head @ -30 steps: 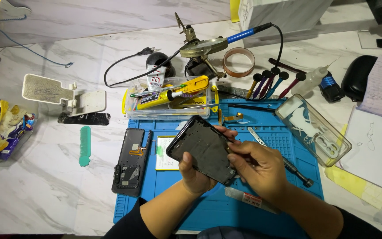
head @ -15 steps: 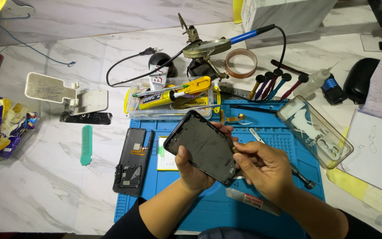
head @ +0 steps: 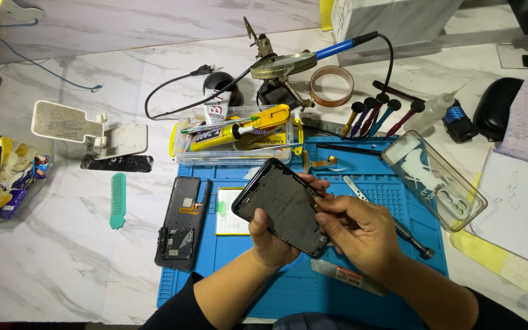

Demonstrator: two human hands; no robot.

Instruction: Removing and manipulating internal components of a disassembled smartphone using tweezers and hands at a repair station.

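Phone repair work sits at a hand-held stage: I see the left hand [head: 274,235] cupping a flat black rectangular phone frame [head: 282,206] from below, tilted with its far-left corner raised, above the blue silicone work mat [head: 392,201] in the middle of the white marbled desk [head: 62,256]. The left grip is closed around the frame's near edge. The right hand [head: 362,235] rests against the frame's right edge, fingers curled and pinched together as if on something small; whether a tool or a part sits between them I cannot tell, since the fingers hide it.

I judge the step in hand to be fine work along that right edge, such as picking, prying or seating a small piece. Any next move there calls for a steady left hold, so the frame does not twist, and light, exact pressure from the right fingertips.

Left of the frame lie a white rectangular battery [head: 232,211], partly hidden under it, and a black inner phone shell with an orange flex strip [head: 182,221] at the mat's left edge. Near the right hand lies a slim metal screwdriver [head: 410,239]. Far of the hands sits a clear plastic tray of yellow tools and glue tubes [head: 233,135]; to the right rests a clear phone case [head: 433,179].
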